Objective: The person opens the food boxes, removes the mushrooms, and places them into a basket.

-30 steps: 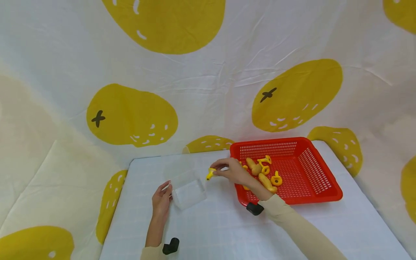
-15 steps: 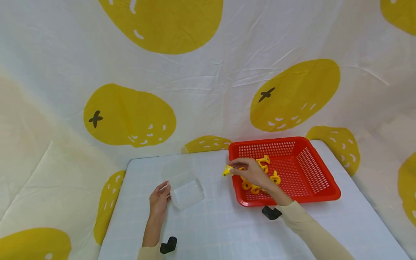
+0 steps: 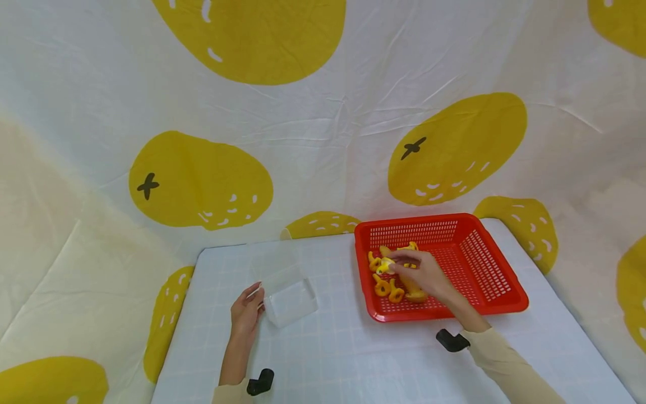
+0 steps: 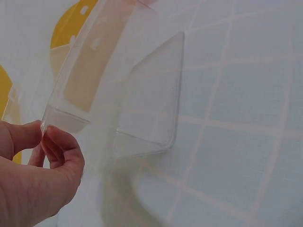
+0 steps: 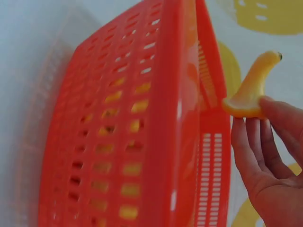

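In the head view my left hand (image 3: 244, 314) pinches the left edge of a clear plastic box (image 3: 291, 304) on the table. The box's clear lid (image 3: 275, 259) stands raised at the back; thumb and fingertips grip thin clear plastic in the left wrist view. My right hand (image 3: 423, 272) is over the left part of a red plastic basket (image 3: 492, 310). Between its thumb and fingers is a yellow trumpet-shaped toy mushroom (image 5: 255, 90) with a dark tip, flared end down in the right wrist view. Several similar yellow mushrooms (image 3: 382, 287) lie in the basket, some hidden by the hand.
Tan, rounded elongated pieces (image 3: 415, 294) lie among the yellow ones. A pale checked cloth covers the table (image 3: 323, 359), whose back edge meets a hanging fabric (image 3: 323, 146) printed with yellow fruit. A black wrist mount (image 3: 452, 340) sits on each wrist.
My right hand has moved right, from beside the clear box to over the red basket, still holding the yellow mushroom. The left hand and the box stay about the same.
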Demonstrator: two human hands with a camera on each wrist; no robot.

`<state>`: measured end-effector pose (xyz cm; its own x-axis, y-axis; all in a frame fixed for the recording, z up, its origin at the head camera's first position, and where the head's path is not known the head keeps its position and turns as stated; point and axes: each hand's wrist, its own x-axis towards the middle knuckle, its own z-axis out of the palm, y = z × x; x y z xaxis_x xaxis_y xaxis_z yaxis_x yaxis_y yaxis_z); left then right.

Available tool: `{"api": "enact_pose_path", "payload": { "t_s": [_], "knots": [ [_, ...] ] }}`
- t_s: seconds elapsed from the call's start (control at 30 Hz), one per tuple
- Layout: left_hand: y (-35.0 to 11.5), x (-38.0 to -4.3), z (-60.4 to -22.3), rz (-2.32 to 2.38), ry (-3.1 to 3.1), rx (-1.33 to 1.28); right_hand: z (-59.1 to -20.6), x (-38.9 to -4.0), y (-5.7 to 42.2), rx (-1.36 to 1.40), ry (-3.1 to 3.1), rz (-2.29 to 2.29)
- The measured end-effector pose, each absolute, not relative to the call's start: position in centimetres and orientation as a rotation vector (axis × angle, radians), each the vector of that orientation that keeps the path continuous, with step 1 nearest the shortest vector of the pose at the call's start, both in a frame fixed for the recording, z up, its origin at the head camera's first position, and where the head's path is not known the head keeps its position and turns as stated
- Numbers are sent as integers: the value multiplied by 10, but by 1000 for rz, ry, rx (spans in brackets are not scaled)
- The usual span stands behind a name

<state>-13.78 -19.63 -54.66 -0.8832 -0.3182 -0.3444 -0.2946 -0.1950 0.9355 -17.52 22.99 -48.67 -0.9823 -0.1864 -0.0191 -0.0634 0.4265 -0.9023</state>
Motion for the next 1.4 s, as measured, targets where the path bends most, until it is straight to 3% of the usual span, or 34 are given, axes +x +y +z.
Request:
{"api": "enact_pose_path", "payload": {
  "t_s": [0.7, 1.4],
  "knots": [
    [-195, -137, -548, -2305, -1949, 761, -517, -158, 313, -254, 2816, -1293],
    [-192, -143, -542, -2277, -2011, 900, -526, -165, 332, -348, 2667, -1032]
  ]
}}
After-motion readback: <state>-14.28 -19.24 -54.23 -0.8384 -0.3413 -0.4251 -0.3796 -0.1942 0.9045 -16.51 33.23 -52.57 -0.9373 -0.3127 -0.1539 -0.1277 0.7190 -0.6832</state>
